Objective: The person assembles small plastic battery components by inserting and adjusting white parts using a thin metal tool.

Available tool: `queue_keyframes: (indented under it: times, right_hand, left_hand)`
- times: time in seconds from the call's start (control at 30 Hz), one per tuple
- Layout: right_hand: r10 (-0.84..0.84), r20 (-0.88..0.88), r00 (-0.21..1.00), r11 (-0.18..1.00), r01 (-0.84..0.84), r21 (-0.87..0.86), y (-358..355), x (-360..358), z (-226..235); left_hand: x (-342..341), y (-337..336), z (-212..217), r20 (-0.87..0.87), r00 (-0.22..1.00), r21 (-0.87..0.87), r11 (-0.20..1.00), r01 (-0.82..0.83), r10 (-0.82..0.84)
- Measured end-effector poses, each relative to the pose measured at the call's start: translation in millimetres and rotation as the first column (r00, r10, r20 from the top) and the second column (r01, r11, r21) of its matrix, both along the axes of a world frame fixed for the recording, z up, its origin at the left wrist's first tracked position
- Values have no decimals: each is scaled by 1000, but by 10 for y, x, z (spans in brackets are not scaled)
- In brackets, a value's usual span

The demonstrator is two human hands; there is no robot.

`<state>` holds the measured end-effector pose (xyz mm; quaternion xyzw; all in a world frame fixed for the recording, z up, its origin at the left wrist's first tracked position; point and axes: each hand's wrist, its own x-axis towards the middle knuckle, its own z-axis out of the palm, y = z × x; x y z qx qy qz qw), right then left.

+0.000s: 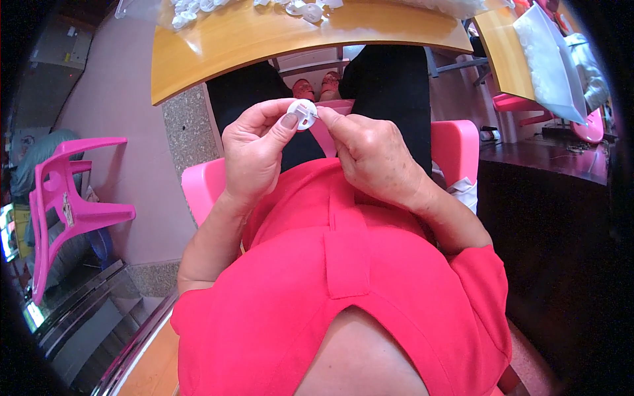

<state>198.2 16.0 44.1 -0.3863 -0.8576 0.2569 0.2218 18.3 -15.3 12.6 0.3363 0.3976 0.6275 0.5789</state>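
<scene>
My left hand (254, 148) holds a small white round plastic disc (302, 111) between thumb and fingers, above my lap. Slots or holes show in the disc's face, and the thumb covers part of it. At the disc's right edge, my right hand (376, 148) is closed in a pinch, its fingertips touching or almost touching the rim. A tiny dark or metallic bit seems to show at those fingertips, too small to name.
Ahead stands a wooden table (297, 41) with loose white plastic parts (191, 9) along the top of the view. Farther right, a clear bag of white pieces (545, 63) lies on another table. A pink plastic chair (79, 208) is on the left; a dark surface (535, 162) is at the right.
</scene>
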Motion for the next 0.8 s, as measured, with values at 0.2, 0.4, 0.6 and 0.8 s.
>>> queue_keyframes:
  times: [0.2,0.4,0.6,0.8]
  right_hand:
    - [28,-55,998,996,-23,85,13,0,-53]
    - [30,42,999,995,-34,89,-8,5,-36]
    - [42,67,997,994,-49,102,-24,-10,-32]
    - [41,14,999,994,-42,99,-19,-19,-54]
  left_hand:
    - [7,-10,-15,-69,998,21,1000,-8,9]
    - [6,-24,3,-244,969,95,995,-10,33]
    - [2,-23,-13,-242,970,137,991,2,32]
    - [6,-14,-28,-214,976,167,986,4,32]
